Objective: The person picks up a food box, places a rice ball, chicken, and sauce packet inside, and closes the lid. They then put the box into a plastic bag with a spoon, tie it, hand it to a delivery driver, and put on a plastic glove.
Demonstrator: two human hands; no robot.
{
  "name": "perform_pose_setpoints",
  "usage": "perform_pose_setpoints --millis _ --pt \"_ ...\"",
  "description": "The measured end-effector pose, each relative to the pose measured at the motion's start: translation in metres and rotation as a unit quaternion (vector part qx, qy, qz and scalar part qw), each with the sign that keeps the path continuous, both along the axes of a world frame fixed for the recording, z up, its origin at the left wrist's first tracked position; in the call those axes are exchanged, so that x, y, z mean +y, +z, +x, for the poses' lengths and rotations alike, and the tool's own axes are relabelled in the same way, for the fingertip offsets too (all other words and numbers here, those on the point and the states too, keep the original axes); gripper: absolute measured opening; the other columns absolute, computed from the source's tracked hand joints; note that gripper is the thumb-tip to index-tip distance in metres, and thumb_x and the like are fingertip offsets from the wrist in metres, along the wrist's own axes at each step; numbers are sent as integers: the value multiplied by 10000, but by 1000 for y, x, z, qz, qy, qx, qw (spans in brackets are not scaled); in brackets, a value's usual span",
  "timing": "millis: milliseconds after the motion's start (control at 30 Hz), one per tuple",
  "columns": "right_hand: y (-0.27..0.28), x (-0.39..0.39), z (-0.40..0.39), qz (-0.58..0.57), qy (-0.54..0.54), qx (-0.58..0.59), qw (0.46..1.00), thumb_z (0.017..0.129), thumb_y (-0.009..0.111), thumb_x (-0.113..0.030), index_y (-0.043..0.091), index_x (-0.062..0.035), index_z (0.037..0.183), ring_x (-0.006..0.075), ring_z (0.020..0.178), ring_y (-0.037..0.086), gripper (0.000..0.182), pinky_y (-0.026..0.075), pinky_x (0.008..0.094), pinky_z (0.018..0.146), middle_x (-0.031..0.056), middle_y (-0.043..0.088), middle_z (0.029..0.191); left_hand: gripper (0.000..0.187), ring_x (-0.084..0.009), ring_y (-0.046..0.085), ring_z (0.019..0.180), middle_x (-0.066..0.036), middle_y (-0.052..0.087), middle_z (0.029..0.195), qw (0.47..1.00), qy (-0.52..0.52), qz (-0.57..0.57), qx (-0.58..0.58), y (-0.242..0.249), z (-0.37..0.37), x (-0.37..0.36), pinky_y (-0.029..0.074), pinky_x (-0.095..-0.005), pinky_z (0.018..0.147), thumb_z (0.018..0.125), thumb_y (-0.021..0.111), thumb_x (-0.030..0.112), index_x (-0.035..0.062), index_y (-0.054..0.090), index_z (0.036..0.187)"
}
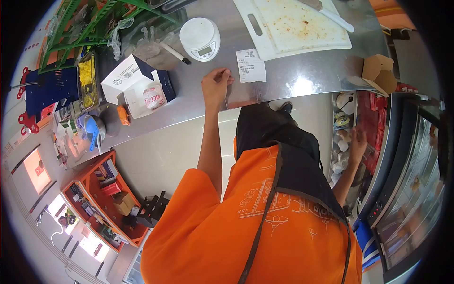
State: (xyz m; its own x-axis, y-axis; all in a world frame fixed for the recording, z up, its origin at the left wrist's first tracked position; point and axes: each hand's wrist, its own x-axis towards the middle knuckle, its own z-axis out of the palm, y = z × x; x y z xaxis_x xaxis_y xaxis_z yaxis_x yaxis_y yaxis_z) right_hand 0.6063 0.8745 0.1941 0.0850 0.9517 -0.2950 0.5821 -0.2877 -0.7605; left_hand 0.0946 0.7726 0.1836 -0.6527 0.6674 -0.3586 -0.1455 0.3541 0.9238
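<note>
- Left hand (215, 85): I am resting it on the edge of the steel counter (302, 73), fingers loosely curled and gripping nothing; the fingertips are lying just beside the paper receipt (250, 65), close to it but apparently not touching.
- Right hand (357, 142): I am reaching it down and to the side, into the shelves (343, 137) below the counter's end; it is blurred, fingers seeming spread, and I cannot tell whether it is closing on anything.
- Steel counter: it is carrying everything listed below.
- White cutting board (295, 23): it is lying at the far edge, smeared with reddish crumbs, a knife (331, 14) lying across its corner.
- Open white carton (135, 83): it is sitting well to the left of my left hand, flaps up.
- Brown cardboard box (378, 71): it is standing open at the counter's right end, above the shelves.
- Round kitchen scale (201, 38): it is sitting behind the receipt, with nothing on its platform.
- Paper receipt: it is lying flat between scale and board.
- Progress, as I judge it: the receipt is out for reading, the brown box is open and appears unfilled, and the fetching from the shelves is only beginning; packing appears not yet started.
</note>
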Motion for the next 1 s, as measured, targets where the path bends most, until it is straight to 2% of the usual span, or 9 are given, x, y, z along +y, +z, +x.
perform_pose_setpoints --millis 100,300,400,500,633,767,900,967,1000 --pt "25 36 -22 103 -24 -3 994 928 656 -215 567 35 1234 183 990 642 405 524 316 845 110 657 1078 243 -203 697 792 -160 690 921 1000 3 -19 -5 7 2 -22 574 -284 753 941 617 106 -101 648 1064" --pt "46 59 -63 83 -11 66 994 938 649 -212 585 21 1222 177 993 639 372 521 313 854 111 657 1063 286 -208 692 822 -163 687 934 998 35 -53 -9 24 2 -64 564 -294 785 958 602 151 -105 640 1080" --pt "7 48 -50 20 9 85 996 937 645 -206 607 26 1196 169 966 651 349 523 307 847 94 666 1054 270 -190 692 794 -140 690 897 996 76 -46 -2 30 -2 -86 559 -282 755 957 604 153 -95 647 1056" --pt "-19 22 -51 -56 22 29 998 936 644 -216 628 18 1175 166 947 661 335 527 305 822 71 674 1029 274 -187 691 784 -140 693 889 991 115 -71 20 30 -9 -104 555 -281 737 959 602 164 -90 649 1051" --pt "-59 -24 -36 -79 97 -86 988 906 662 -225 658 -7 1127 186 936 687 310 536 322 780 103 705 1004 248 -158 673 697 -110 687 789 974 136 -108 146 6 -21 -124 548 -268 663 963 593 163 -66 664 1026" --pt "-115 -80 11 -91 198 -241 946 869 680 -210 682 -16 1051 235 858 717 266 542 344 741 163 712 982 235 -119 627 602 -79 668 757 965 171 -96 177 -7 -24 -124 528 -251 560 963 596 178 -43 678 971" --pt "-120 -138 28 -246 94 -94 960 866 680 -223 690 -15 1038 215 718 698 269 536 339 697 122 718 935 213 -99 588 510 -53 640 656 939 173 -115 273 -13 -22 -118 466 -245 484 956 607 183 -17 671 924" --pt "-130 -166 44 -226 127 -125 958 888 650 -210 689 -17 1042 176 681 680 250 523 315 608 115 710 914 184 -100 583 477 -50 627 607 924 183 -114 316 -23 -24 -117 445 -247 470 951 612 171 2 664 900" --pt "-137 -178 52 -230 133 -139 954 898 631 -218 679 -22 1048 193 694 678 251 523 324 619 116 703 918 181 -105 582 485 -50 631 612 918 182 -115 334 -26 -25 -117 445 -255 473 952 609 174 7 669 913"
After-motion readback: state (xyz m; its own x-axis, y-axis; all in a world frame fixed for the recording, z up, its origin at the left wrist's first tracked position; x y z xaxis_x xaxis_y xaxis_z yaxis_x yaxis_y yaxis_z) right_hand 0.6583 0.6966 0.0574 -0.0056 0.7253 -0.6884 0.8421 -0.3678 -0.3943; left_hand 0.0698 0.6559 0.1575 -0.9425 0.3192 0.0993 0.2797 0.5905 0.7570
